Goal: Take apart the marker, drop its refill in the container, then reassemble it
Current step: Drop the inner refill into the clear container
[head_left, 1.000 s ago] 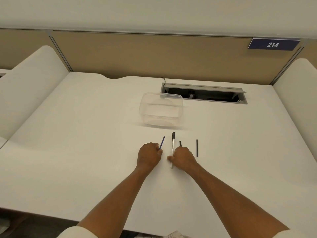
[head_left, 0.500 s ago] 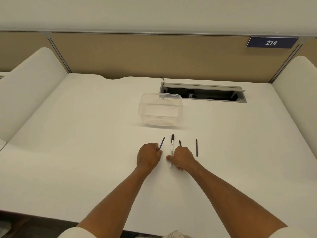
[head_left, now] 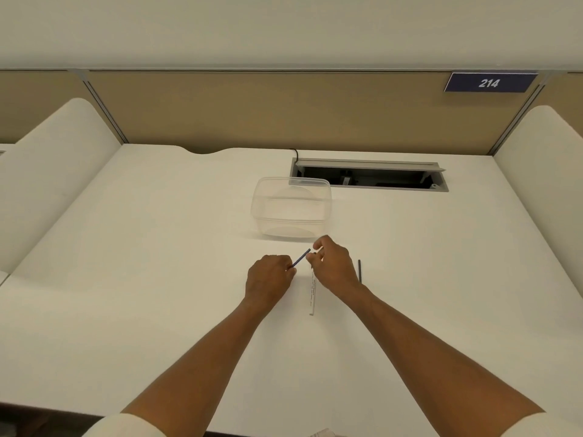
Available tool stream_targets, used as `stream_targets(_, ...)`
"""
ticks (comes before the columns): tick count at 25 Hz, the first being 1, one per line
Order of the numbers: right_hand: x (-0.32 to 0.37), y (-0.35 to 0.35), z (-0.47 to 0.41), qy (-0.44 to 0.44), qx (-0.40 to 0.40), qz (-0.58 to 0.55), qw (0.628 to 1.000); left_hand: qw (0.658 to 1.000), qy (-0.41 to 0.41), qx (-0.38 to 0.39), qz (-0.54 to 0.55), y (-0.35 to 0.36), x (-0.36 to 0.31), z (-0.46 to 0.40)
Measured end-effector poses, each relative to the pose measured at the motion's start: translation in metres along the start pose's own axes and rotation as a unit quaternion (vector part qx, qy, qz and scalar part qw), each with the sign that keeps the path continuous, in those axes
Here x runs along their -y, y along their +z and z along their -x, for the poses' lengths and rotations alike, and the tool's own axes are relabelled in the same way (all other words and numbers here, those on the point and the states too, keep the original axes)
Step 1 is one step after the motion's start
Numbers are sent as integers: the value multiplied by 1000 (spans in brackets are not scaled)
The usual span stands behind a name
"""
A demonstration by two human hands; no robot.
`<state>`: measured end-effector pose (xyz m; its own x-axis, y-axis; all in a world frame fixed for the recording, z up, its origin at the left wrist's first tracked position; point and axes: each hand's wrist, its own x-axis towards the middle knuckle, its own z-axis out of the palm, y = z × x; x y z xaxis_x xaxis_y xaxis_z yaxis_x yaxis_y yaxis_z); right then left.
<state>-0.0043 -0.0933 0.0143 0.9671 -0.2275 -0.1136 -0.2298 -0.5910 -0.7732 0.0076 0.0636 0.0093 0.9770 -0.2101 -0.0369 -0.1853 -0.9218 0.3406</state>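
Both forearms reach forward from the near edge over the white surface (head_left: 126,279), and the two hands meet near its middle. The left hand (head_left: 268,277) lies knuckles up with its fingers curled; its grip grasps one thin dark refill (head_left: 300,258), which sticks out toward the far right, tilted, with its free end close to the other hand. The right hand (head_left: 334,266) is raised a little more, wrist bent to the left, and its fingers (head_left: 317,246) are curled near the far end of the white marker (head_left: 312,293). Whether this grip really pinches the marker or some small part, I cannot tell, because the hand covers that end. The marker body lies on the surface between the two wrists, pointing from near to far.

I count one marker, and two dark thin sticks: the one in the left hand and a second stick (head_left: 359,270) lying just right of the right hand. There is one clear plastic container (head_left: 291,211), standing beyond the hands. Behind it, to the right, one open cable slot (head_left: 372,175) is set in the surface, and one blue sign (head_left: 490,82) with the number 214 hangs on the far partition.
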Motion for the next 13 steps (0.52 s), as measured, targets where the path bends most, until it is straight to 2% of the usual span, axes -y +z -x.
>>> stream_targets(5,10,-10,-20,-110,-38,20,993,998,40,-43,-39,-24,4,-20)
stream_targets(13,28,-27,-65,-150,-46,72,985,994,65,-78,-31,-64,0,-78)
